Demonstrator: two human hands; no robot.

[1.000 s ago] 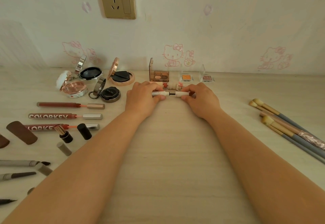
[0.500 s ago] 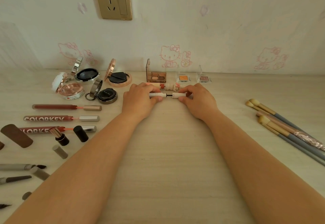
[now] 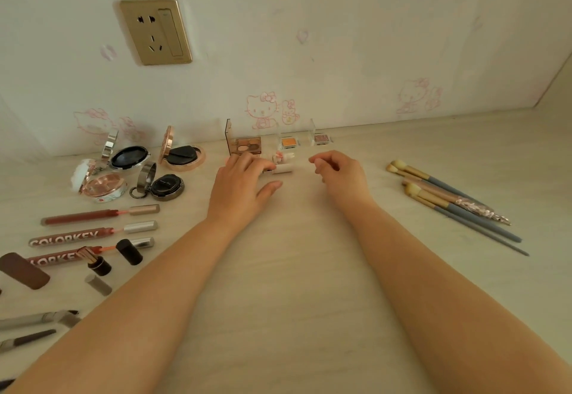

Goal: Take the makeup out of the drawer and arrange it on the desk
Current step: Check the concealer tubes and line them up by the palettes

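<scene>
Right hand (image 3: 339,174) has released the white tube (image 3: 282,168), loosely curled, empty; left hand (image 3: 244,183) rests fingers on it. Placement nearly complete.

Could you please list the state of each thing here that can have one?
Left hand: open, fingers resting on the white tube.
Right hand: loosely curled, holding nothing.
White tube: lying flat.
Compacts: lids up.
Palette: open.
Lipstick: uncapped.
Brushes: lying loose.
</scene>
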